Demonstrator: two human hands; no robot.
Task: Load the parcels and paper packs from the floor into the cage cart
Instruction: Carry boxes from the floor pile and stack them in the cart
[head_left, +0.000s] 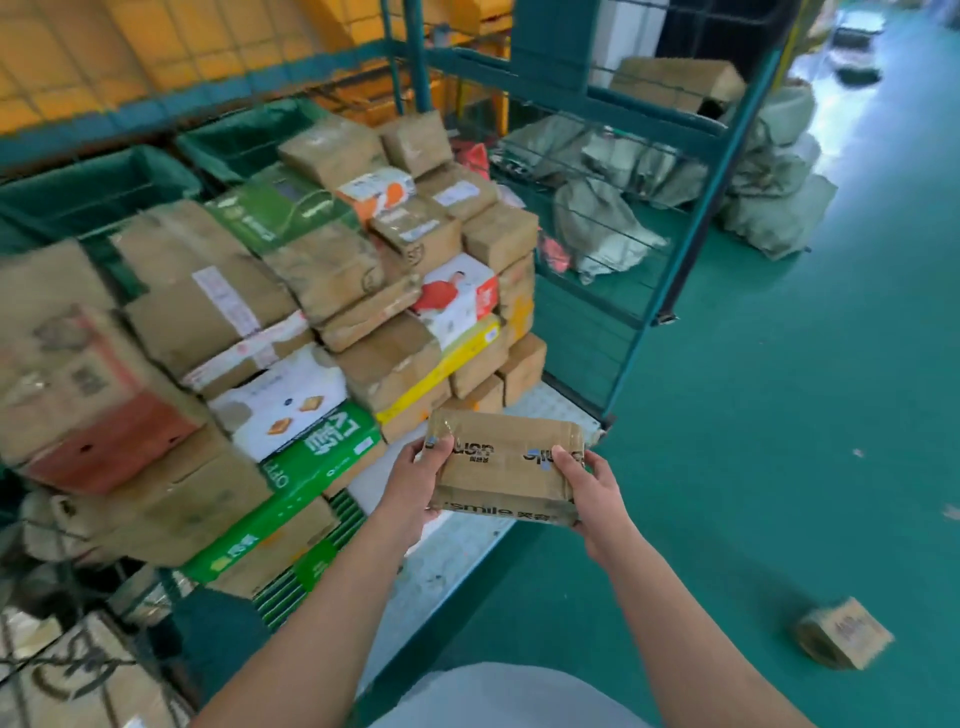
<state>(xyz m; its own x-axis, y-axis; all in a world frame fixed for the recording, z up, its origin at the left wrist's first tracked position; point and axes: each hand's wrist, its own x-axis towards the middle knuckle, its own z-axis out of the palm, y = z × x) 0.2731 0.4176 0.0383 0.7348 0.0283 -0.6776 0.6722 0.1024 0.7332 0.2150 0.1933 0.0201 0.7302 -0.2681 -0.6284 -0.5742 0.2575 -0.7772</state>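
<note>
A flat brown taped parcel (506, 470) printed "smile" is held in front of me by both hands. My left hand (415, 486) grips its left end and my right hand (589, 491) grips its right end. The parcel hovers just over the near right corner of the green cage cart's pale floor (457, 540). The cart holds a tall stack of cardboard boxes (208, 291), white cartons and green paper packs (291, 499). One small brown parcel (844, 634) lies on the green floor at the lower right.
The cart's green mesh side (644, 218) stands open on the right. Behind it, grey woven sacks (597, 228) are heaped, with more sacks (779, 182) farther right. Green fabric bins (93, 192) sit behind the stack. Another wire cage of boxes (62, 670) is at lower left.
</note>
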